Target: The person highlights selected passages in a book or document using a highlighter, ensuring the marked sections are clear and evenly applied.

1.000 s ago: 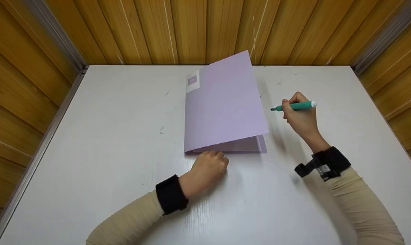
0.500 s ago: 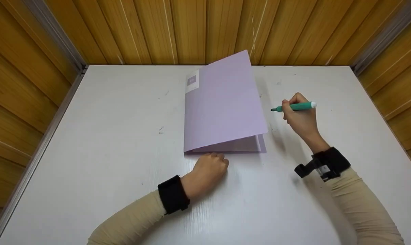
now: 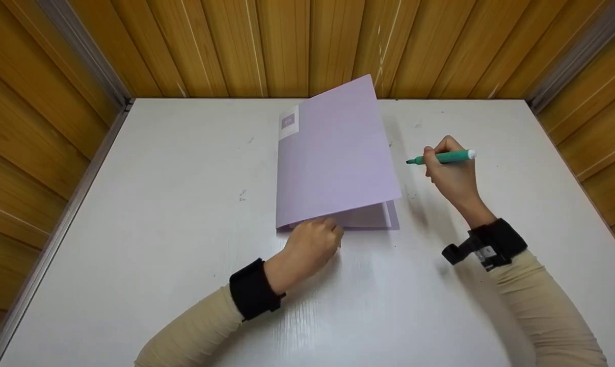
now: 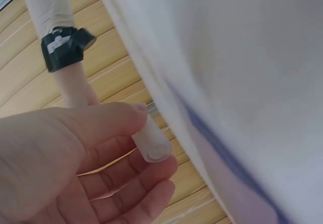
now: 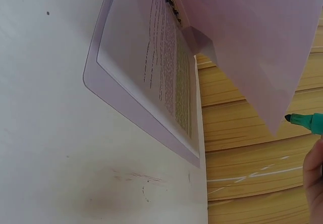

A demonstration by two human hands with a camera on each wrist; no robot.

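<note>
A lilac folder lies on the white table with its front cover half raised. The right wrist view shows a printed sheet inside it under the lifted cover. My left hand is curled at the folder's near edge, by the lower left corner. The left wrist view shows it pinching a small white cap between thumb and fingers. My right hand is to the right of the folder and grips an uncapped green marker. The marker's dark tip points left at the cover's edge.
Wooden panel walls close the table in at the back and both sides, with metal strips in the corners. Faint pen marks dot the table top. A black camera band sits on my right wrist.
My left hand has slid forward from the bare table to the folder's near edge. The right hand and marker have barely moved.
</note>
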